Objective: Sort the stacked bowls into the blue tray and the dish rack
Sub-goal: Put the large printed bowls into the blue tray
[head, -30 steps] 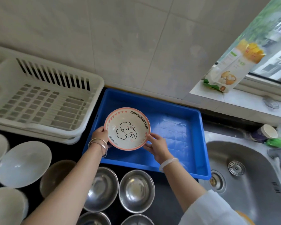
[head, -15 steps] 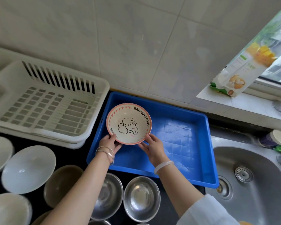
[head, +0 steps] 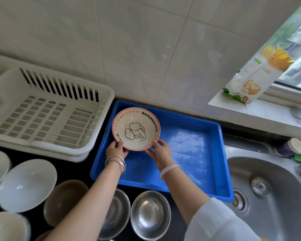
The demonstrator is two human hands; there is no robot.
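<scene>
A cream bowl with a pink rim and an elephant drawing is in the far left corner of the blue tray. My left hand grips its near left rim and my right hand grips its near right rim. I cannot tell whether the bowl touches the tray floor. The white dish rack stands left of the tray with nothing in it. On the dark counter in front lie steel bowls, a brown bowl and white bowls.
A steel sink lies to the right of the tray. A carton leans on the window sill at the upper right. A paper cup lies behind the sink. A tiled wall runs along the back.
Both hands have carried the elephant bowl away from me, from over the tray's near left part to its far left corner, and lower.
</scene>
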